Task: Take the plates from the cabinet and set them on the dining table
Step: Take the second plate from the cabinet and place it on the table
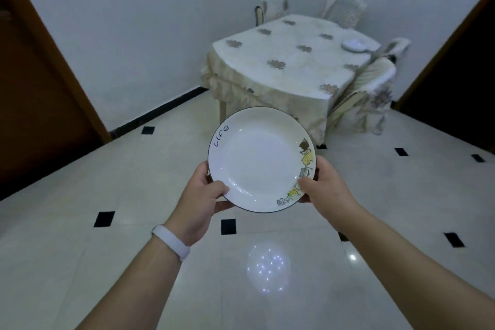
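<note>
**Desk:** What does the head view give you?

**Operator:** I see the plate [261, 159] held almost level in front of me, over the floor tiles [80, 195]. It is well short of the dining table [289, 35], which lies at about one o'clock. My left hand [199, 195] grips the rim at eight o'clock, thumb on top and fingers underneath. My right hand [324, 187] clasps it at four o'clock the same way.

**Desk:** How would you finish the step?

**Operator:** I judge this is the carry. I'd hold it level with both hands and lower it flat, well in from the table's edge. I'd loosen my fingers only once it sits. The cloth drapes, so sliding the plate could drag it.

**Desk:** Counts?

**Operator:** Two plates: mine, and what looks like a second plate [354, 45] at the table's two o'clock corner. One table, four chairs [375, 75], one wristband [171, 241].
</note>
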Available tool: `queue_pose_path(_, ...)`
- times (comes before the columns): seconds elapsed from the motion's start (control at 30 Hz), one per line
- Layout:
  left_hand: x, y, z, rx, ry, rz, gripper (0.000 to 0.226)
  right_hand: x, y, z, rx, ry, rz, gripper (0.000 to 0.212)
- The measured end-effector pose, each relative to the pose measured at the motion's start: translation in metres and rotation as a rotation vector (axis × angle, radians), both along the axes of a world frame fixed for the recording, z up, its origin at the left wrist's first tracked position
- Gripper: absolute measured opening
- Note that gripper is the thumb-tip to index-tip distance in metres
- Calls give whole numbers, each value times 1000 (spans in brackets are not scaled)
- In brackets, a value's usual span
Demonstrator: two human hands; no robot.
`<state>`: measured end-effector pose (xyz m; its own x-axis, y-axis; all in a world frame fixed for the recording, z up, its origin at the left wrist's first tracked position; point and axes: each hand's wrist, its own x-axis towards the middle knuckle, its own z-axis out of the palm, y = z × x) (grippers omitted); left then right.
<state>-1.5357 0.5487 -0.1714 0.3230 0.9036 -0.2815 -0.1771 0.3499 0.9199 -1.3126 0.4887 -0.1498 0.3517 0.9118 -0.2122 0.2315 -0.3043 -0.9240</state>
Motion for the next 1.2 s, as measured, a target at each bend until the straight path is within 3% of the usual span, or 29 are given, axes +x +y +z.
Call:
queue_pose_path(0.37,104,39,12,30,31,-239,45,88,-9,1,58,83,-260,34)
queue_pose_path(0.73,234,88,26,49,110,-210,49,219,51,-7,123,230,-232,40)
queue_pose_path(1.2,410,126,39,50,81,-296,51,380,66,1,175,223,-324,38)
